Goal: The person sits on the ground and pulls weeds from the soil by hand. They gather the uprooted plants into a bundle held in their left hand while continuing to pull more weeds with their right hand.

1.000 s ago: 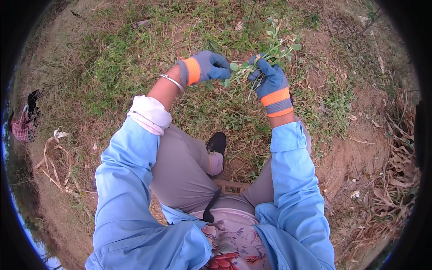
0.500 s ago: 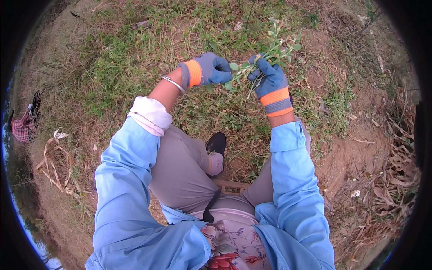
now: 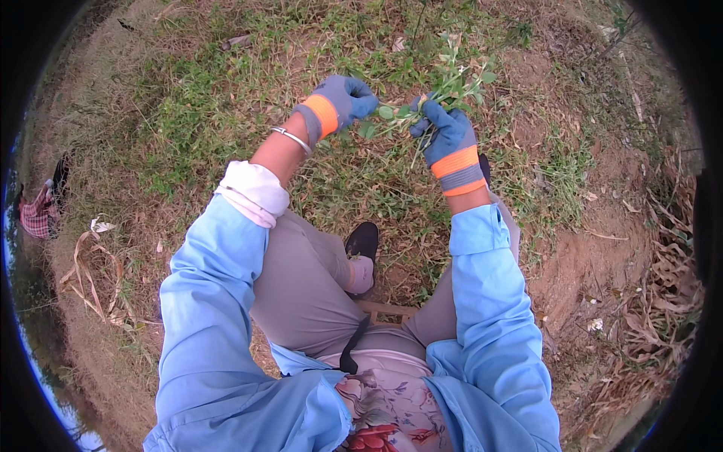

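A small bunch of green leafy stems [image 3: 456, 89] is in my right hand [image 3: 449, 135], which wears a blue-grey work glove with an orange-striped cuff. Its fingers wrap the stems; leafy tops point away to the upper right and thin stem ends hang below the fingers. My left hand [image 3: 348, 102], gloved the same way, is beside the bunch with thumb and fingers pinched together. Rounded leaves [image 3: 385, 112] from the bunch reach close to those fingertips. Whatever the left fingers hold is hidden.
Grass and low weeds [image 3: 218, 98] cover the ground ahead, mixed with cut, dry stalks. Bare reddish soil [image 3: 595, 248] and a heap of dry leaves [image 3: 663, 316] lie at right. A curled dry stalk [image 3: 94, 275] and a person in checked cloth [image 3: 38, 215] are at far left.
My left hand has shifted a little away from me and to the left, widening the gap between the hands. My right hand has moved slightly, still holding the bunch.
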### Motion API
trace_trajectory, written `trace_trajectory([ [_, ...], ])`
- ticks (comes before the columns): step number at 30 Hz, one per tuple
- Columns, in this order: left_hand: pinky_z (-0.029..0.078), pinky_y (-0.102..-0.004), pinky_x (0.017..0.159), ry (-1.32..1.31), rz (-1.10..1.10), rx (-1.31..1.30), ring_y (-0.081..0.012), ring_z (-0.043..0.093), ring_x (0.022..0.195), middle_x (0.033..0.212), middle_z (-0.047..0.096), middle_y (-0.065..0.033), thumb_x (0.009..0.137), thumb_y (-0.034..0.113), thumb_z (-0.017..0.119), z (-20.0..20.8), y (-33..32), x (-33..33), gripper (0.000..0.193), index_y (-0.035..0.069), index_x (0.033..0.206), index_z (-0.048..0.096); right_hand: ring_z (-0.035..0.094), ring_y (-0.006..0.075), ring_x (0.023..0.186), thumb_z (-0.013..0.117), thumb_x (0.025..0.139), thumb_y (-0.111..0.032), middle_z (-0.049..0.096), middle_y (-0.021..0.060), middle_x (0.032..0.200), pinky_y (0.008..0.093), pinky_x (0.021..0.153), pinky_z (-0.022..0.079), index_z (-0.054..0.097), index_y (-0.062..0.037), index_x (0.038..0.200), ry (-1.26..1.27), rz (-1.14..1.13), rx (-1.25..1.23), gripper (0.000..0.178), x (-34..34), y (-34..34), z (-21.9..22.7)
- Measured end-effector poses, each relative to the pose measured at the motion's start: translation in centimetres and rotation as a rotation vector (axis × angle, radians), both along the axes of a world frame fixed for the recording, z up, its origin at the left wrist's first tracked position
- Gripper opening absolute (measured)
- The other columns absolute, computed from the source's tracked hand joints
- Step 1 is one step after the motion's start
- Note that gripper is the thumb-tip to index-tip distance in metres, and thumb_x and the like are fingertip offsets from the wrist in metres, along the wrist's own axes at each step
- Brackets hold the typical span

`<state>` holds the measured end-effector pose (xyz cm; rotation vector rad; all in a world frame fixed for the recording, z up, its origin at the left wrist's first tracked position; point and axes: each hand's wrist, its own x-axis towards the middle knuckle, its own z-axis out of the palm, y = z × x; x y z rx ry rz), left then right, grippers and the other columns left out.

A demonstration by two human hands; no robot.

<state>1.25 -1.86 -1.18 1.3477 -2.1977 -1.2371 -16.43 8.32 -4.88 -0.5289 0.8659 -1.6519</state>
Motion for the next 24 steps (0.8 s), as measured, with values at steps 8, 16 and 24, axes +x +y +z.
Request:
trace_trajectory([
  [8, 0.038, -0.0216, 0.052, 0.233, 0.187, 0.164, -0.0064, 0.045, 0.056, 0.066, 0.053, 0.0023, 0.074, 0.028, 0.064, 1.1, -0.8, 1.1, 0.026, 0.003, 0.08, 0.06, 0.052, 0.0144, 0.056, 0.057, 0.079, -0.013, 0.059, 0.0087, 0.077, 0.0287, 0.053, 0.047, 0.056, 0.0028, 0.089, 0.033, 0.039, 0.021, 0.018, -0.7, 0.3, 0.2],
  [16, 0.043, -0.0211, 0.055, 0.494, 0.189, 0.504, -0.006, 0.046, 0.056, 0.067, 0.049, 0.0025, 0.08, 0.025, 0.059, 1.0, -0.5, 0.5, 0.022, 0.005, 0.086, 0.054, 0.052, 0.0116, 0.057, 0.06, 0.076, -0.015, 0.06, 0.0058, 0.075, 0.0249, 0.052, 0.045, 0.058, 0.0012, 0.088, 0.158, 0.102, 0.111, 0.02, 0.4, 0.0, 0.0],
  [24, 0.048, -0.0206, 0.057, 0.53, 0.167, 0.559, -0.0048, 0.05, 0.06, 0.072, 0.052, 0.001, 0.082, 0.022, 0.056, 2.1, 0.7, -0.1, 0.024, 0.002, 0.096, 0.053, 0.052, 0.0103, 0.056, 0.062, 0.074, -0.014, 0.059, 0.0043, 0.071, 0.0238, 0.049, 0.043, 0.059, 0.0007, 0.089, 0.206, 0.183, 0.152, 0.021, 1.0, -0.4, -0.8],
])
